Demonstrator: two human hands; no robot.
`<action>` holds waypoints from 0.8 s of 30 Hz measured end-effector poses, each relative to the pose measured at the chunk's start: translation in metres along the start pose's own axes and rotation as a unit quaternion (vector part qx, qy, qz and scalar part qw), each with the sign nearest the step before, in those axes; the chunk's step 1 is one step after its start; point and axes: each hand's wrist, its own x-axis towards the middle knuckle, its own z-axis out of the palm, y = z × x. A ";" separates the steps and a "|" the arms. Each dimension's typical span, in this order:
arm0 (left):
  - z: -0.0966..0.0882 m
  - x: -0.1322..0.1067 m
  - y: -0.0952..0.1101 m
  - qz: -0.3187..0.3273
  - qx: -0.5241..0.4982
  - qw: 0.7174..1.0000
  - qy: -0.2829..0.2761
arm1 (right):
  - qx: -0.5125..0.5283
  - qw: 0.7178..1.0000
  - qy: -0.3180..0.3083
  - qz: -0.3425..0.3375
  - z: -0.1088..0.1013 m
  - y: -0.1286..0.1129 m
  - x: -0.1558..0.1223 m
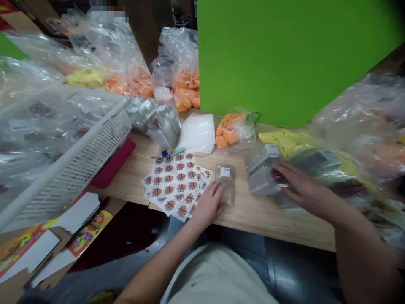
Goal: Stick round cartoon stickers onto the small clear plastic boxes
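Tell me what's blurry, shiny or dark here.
In the head view, the right hand and the bags at far right look soft; in the head view, clear bags at upper left catch bright glare, the sticker sheets look crisper, and the top-right corner falls dark.

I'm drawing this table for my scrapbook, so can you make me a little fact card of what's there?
Left hand: touching a clear box with a white label
Right hand: at a group of clear boxes; blurred
Sticker sheets: overlapping, with burger characters
Basket: white, on the left, holding clear packages
Table: pale, wood-look
Panel: bright green, behind
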 end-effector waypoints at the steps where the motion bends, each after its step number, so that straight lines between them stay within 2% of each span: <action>1: 0.001 -0.001 0.000 0.003 0.006 1.000 -0.004 | -0.008 0.999 0.033 0.005 0.003 -0.011 0.000; 3: -0.003 -0.004 0.004 0.011 0.010 1.000 -0.009 | -0.002 0.995 0.098 0.018 0.012 -0.040 -0.002; 4: -0.007 -0.005 0.007 0.016 0.012 1.000 -0.008 | 0.016 0.993 0.112 0.021 0.018 -0.057 -0.003; 5: -0.012 -0.008 0.009 0.018 0.015 1.000 -0.002 | 0.046 0.993 0.106 0.017 0.027 -0.072 -0.004; 7: -0.025 -0.015 0.006 0.004 0.037 0.999 0.035 | 0.106 0.994 0.041 -0.003 0.052 -0.097 -0.005; 9: -0.042 -0.026 -0.008 -0.056 0.083 0.990 0.101 | 0.142 0.990 -0.006 -0.017 0.081 -0.112 -0.004; 11: -0.062 -0.039 -0.032 -0.152 0.136 0.965 0.164 | 0.163 0.986 -0.007 -0.017 0.107 -0.121 0.002; 14: -0.085 -0.061 -0.064 -0.246 0.174 0.937 0.179 | 0.182 0.983 0.000 -0.029 0.134 -0.137 0.022; 16: -0.088 -0.072 -0.072 -0.259 0.176 0.935 0.169 | 0.172 0.983 -0.002 -0.065 0.149 -0.156 0.041; 19: -0.079 -0.080 -0.063 -0.258 0.158 0.934 0.190 | 0.125 0.985 -0.007 -0.120 0.174 -0.192 0.069; 22: -0.073 -0.092 -0.050 -0.268 0.094 0.922 0.264 | 0.086 0.986 -0.023 -0.143 0.197 -0.211 0.086; 24: -0.077 -0.107 -0.050 -0.312 0.049 0.886 0.339 | 0.085 0.982 -0.042 -0.165 0.204 -0.209 0.089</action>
